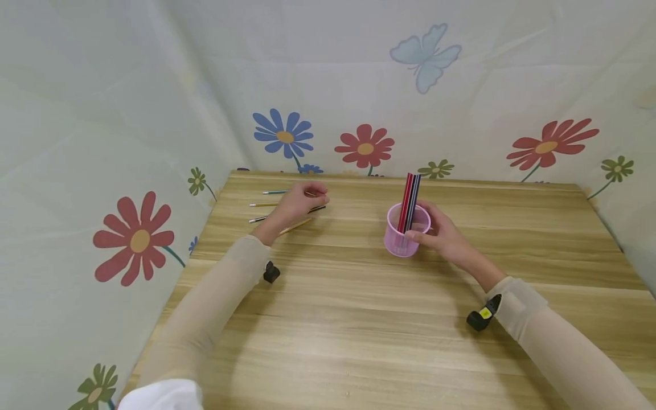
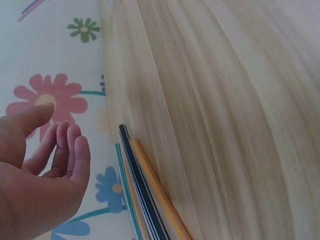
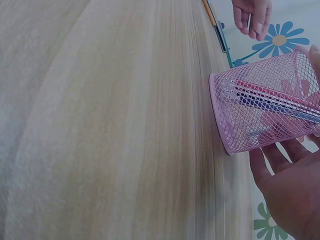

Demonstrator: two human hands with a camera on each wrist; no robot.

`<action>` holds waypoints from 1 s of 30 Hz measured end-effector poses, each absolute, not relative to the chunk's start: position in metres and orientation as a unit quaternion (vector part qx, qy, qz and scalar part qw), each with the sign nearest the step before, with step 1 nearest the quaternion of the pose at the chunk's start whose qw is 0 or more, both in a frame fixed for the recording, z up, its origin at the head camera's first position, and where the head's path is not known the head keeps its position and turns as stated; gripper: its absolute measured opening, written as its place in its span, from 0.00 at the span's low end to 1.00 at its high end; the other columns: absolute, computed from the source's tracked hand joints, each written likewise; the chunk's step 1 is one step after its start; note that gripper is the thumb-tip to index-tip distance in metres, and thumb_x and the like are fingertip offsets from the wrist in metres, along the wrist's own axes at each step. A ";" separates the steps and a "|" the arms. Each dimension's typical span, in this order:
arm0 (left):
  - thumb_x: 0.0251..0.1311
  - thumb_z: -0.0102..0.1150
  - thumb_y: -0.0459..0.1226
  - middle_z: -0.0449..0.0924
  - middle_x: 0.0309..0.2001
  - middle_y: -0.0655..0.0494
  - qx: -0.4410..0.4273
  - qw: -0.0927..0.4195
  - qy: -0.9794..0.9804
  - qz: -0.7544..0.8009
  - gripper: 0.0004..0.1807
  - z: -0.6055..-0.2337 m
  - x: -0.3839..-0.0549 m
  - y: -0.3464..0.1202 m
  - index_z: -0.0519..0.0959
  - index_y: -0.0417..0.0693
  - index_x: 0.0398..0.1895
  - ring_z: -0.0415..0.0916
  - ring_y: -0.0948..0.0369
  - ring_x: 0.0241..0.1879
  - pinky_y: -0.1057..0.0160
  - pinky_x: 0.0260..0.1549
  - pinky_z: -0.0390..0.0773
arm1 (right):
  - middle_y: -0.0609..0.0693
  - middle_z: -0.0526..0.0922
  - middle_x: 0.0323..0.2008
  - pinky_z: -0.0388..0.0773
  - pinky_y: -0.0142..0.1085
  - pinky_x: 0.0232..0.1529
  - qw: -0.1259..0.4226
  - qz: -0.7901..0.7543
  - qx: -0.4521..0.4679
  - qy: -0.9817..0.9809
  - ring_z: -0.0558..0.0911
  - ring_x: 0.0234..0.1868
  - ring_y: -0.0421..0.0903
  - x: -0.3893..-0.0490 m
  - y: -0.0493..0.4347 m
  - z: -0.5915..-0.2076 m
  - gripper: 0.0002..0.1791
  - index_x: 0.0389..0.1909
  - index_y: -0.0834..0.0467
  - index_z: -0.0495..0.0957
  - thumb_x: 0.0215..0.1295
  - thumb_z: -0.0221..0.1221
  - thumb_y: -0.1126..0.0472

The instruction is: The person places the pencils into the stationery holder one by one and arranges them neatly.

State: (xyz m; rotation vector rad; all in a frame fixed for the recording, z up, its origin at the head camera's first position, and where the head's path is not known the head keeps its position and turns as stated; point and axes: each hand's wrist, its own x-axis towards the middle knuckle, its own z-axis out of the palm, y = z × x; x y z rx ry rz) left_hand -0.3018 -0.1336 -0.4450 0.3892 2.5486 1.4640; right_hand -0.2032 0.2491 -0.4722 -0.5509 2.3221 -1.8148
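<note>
My right hand (image 1: 447, 236) grips a pink mesh pencil cup (image 3: 265, 102), thumb at the rim and fingers around its far side. Red and dark blue pencils (image 1: 409, 199) stand upright in the cup, leaning slightly. On the left of the table lie several loose pencils: a teal one (image 1: 274, 192), a yellow one (image 1: 261, 204), a black one (image 1: 318, 209) and an orange-yellow one (image 1: 297, 226). Over them hovers my left hand (image 1: 297, 204), its fingers loosely bent with nothing between them. In the left wrist view the loose pencils run beside that hand (image 2: 47, 180), apart from its fingertips.
The wood-grain table (image 1: 328, 319) meets a pale curtain (image 1: 318, 74) printed with flowers along its back and left sides. A small black device (image 1: 271, 272) sits on the left wrist, another (image 1: 482, 316) on the right.
</note>
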 end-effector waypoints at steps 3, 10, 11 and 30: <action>0.72 0.67 0.38 0.84 0.53 0.46 0.129 0.087 0.866 0.474 0.18 -0.446 -0.304 -0.143 0.82 0.37 0.60 0.81 0.50 0.54 0.51 0.58 0.78 | 0.59 0.70 0.73 0.77 0.32 0.63 0.072 -0.602 -0.182 0.774 0.73 0.72 0.61 -0.204 0.250 -0.472 0.42 0.82 0.55 0.58 0.73 0.68 0.64; 0.71 0.68 0.37 0.84 0.51 0.46 0.134 0.100 0.889 0.426 0.17 -0.452 -0.302 -0.160 0.83 0.38 0.58 0.81 0.50 0.53 0.51 0.56 0.80 | 0.61 0.70 0.73 0.76 0.32 0.63 0.072 -0.608 -0.178 0.771 0.72 0.72 0.61 -0.203 0.250 -0.472 0.42 0.81 0.55 0.58 0.72 0.68 0.65; 0.71 0.68 0.37 0.84 0.51 0.46 0.137 0.101 0.892 0.418 0.17 -0.453 -0.301 -0.162 0.83 0.37 0.58 0.81 0.50 0.53 0.52 0.55 0.80 | 0.61 0.70 0.72 0.76 0.32 0.63 0.072 -0.608 -0.178 0.770 0.72 0.71 0.61 -0.203 0.250 -0.472 0.42 0.81 0.56 0.58 0.72 0.68 0.65; 0.69 0.70 0.36 0.86 0.44 0.48 0.137 0.100 0.919 0.355 0.10 -0.470 -0.286 -0.177 0.86 0.40 0.49 0.81 0.54 0.45 0.56 0.47 0.80 | 0.62 0.70 0.73 0.75 0.31 0.64 0.076 -0.614 -0.178 0.765 0.71 0.72 0.60 -0.202 0.248 -0.470 0.42 0.81 0.55 0.59 0.72 0.68 0.66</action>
